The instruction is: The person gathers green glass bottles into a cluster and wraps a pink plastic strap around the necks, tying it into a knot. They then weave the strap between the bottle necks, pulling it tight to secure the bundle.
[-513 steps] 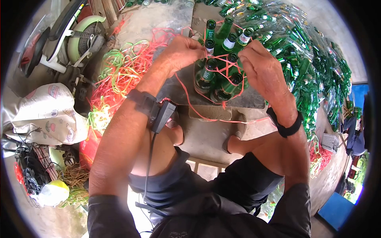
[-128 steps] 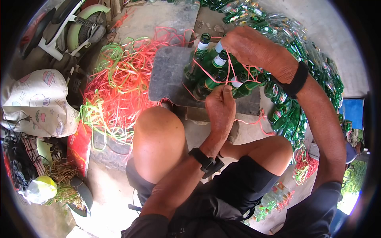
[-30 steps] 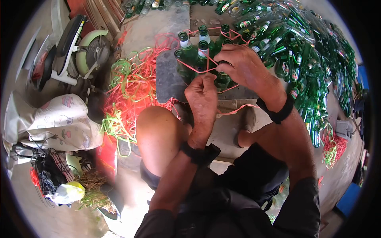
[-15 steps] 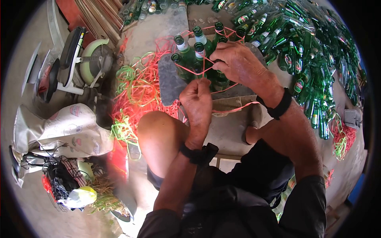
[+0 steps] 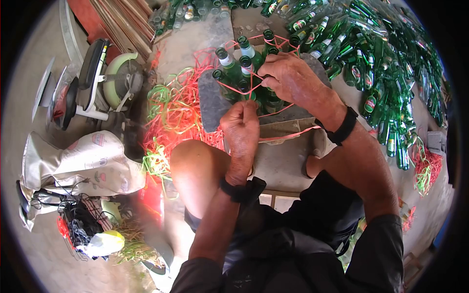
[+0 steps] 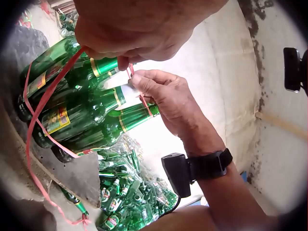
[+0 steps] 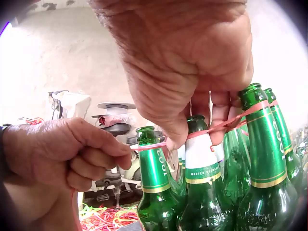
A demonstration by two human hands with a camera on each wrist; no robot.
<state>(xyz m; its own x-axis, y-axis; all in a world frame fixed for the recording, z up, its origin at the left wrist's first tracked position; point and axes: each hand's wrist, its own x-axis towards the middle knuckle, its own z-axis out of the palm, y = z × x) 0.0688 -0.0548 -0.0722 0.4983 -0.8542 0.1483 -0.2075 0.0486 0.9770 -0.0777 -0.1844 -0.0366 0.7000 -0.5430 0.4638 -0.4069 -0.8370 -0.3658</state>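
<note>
Several green bottles [image 5: 227, 61] stand upright in a cluster on a dark slab [image 5: 210, 105], with pink strap [image 5: 229, 88] running around and between their necks. My left hand [image 5: 240, 124] pinches the strap between thumb and curled fingers at the near side of the cluster. At the right of the bottles, my right hand [image 5: 298, 80] has its thumb and fingers on the strap beside a white-labelled neck [image 7: 199, 156]. In the right wrist view the strap stretches from the left hand [image 7: 77, 151] past the necks. A loose length [image 6: 33, 159] hangs below the left hand.
Loose pink and green strapping [image 5: 178, 107] lies left of the slab. A large heap of green bottles [image 5: 366, 58] spreads to the right and back. A scooter [image 5: 93, 83] and a pale printed cloth [image 5: 93, 158] are at the left.
Seventeen seconds ago the hands were at opposite sides of the necks; now the left hand is lower, at the near side. Since half a second ago both hands have barely moved.
</note>
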